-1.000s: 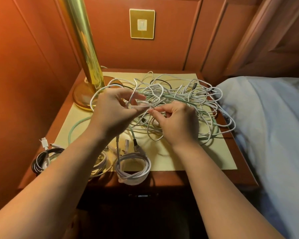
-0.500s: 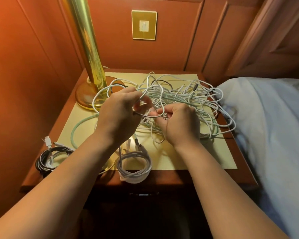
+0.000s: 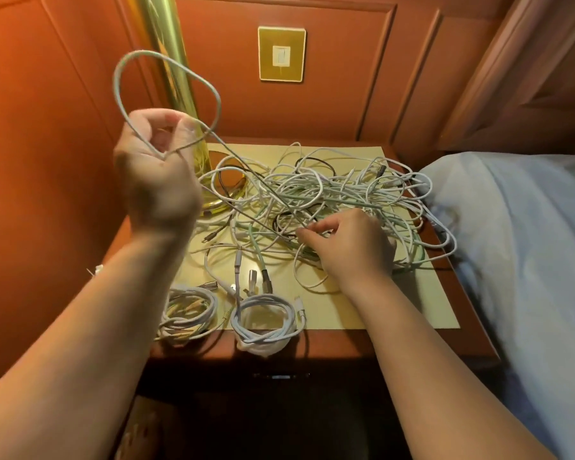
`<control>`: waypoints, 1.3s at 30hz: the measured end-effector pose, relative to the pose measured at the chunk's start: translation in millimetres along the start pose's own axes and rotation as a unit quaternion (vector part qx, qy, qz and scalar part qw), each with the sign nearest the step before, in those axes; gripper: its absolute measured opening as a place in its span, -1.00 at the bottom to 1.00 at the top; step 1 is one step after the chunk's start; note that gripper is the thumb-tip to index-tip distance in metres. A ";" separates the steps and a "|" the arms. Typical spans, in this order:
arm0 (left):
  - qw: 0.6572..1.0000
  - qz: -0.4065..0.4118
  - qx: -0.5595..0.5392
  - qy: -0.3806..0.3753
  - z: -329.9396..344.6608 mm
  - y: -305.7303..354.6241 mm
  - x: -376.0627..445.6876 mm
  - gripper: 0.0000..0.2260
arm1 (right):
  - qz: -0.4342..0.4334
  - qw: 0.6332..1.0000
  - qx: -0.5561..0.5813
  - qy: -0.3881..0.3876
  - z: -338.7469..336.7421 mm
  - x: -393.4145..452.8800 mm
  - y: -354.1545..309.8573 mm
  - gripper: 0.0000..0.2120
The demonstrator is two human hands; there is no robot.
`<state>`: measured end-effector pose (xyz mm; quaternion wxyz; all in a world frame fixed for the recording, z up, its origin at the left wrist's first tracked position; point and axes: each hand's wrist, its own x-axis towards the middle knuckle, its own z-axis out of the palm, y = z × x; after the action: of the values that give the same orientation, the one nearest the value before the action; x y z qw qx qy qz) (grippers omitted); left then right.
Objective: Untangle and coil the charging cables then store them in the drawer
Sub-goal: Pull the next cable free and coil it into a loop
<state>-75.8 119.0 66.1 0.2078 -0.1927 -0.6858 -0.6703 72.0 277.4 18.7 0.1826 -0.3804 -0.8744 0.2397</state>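
Nearest the front edge of the wooden nightstand (image 3: 312,351) lie two finished bundles: a neat white coil (image 3: 263,322) overhanging the edge, and to its left a looser pale coil (image 3: 188,315) with its plug tucked in. Both rest partly on a cream mat (image 3: 412,303) covering the tabletop. Just below the front edge a dark metal pull (image 3: 281,376) shows, though shadow hides whether the drawer is open.

Farther back, the right hand (image 3: 352,247) rests low on the tangled cables (image 3: 329,200), fingers curled and pinching a strand at the heap's near side. The heap is thin, smooth cord, mostly white with some pale green and black, looped loosely over the mat's far half.

The left hand (image 3: 156,174) is raised well above the table, fingers closed round a grey cable (image 3: 210,84) that rises in a wide loop above the fist and runs taut down into the heap.

Behind stand a polished brass lamp post (image 3: 170,58), reddish panelled walls and a gold switch plate (image 3: 282,54). Pale bedding (image 3: 518,227) lies to the right.
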 end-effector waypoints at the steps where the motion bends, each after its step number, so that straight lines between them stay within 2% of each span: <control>1: 0.999 -0.030 -0.018 -0.005 -2.9 -0.2 3.9 -0.92 | -0.011 1.000 0.000 0.009 0.2 -1.1 -0.1 -0.72; 3: 0.994 -0.073 -0.024 -0.079 -3.3 1.0 1.0 -0.94 | -0.032 0.999 0.004 0.028 1.8 -3.3 -1.0 -0.75; 6: 0.977 -0.073 0.015 -0.201 4.5 7.1 -16.7 -0.94 | -0.067 0.996 0.048 0.039 1.5 -3.0 0.4 -0.76; 9: 0.960 -0.083 0.043 -0.264 8.8 9.9 -28.5 -0.82 | -0.091 0.990 0.099 0.030 -2.3 0.3 1.4 -0.78; 12: 0.939 -0.046 0.125 -0.317 9.9 7.7 -34.2 -0.62 | -0.126 0.985 0.090 0.077 1.2 2.3 3.4 -0.81; 14: 0.932 -0.049 0.146 -0.328 14.1 7.4 -37.8 -0.59 | -0.146 0.980 0.092 0.100 4.6 1.2 2.8 -0.83; 17: 0.931 -0.071 0.153 -0.323 22.6 8.7 -46.0 -0.70 | -0.167 0.974 0.095 0.124 9.3 -0.1 2.9 -0.85; 20: 0.926 -0.081 0.158 -0.332 29.1 10.9 -52.4 -0.69 | -0.176 0.968 0.107 0.141 12.3 0.7 4.4 -0.88; 23: 0.927 -0.114 0.128 -0.332 34.0 10.5 -52.2 -0.92 | -0.188 0.965 0.114 0.146 12.1 0.3 2.8 -0.89; 26: 0.932 -0.120 0.109 -0.324 35.7 9.9 -51.6 -0.96 | -0.167 0.974 0.095 0.117 7.2 -0.7 0.1 -0.85; 28: 0.939 -0.133 0.062 -0.312 34.8 14.6 -49.8 -0.94 | -0.119 0.990 0.044 0.068 2.1 0.0 3.0 -0.83; 31: 0.952 -0.179 -0.055 -0.243 25.6 24.2 -35.2 -0.87 | -0.037 0.999 -0.010 -0.014 -1.3 0.4 7.5 -0.81; 35: 0.961 -0.217 -0.114 -0.130 13.0 22.2 -18.7 -0.88 | -0.006 1.000 -0.017 -0.020 2.0 0.6 8.1 -0.82; 39: 0.942 -0.275 -0.167 -0.095 13.4 22.5 -25.4 -0.85 | -0.003 1.000 -0.014 -0.023 2.5 1.3 7.5 -0.80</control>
<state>-42.7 133.3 70.9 -0.0863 -0.0913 -0.6068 -0.7849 74.2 282.2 12.7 0.1578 -0.3746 -0.8828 0.2353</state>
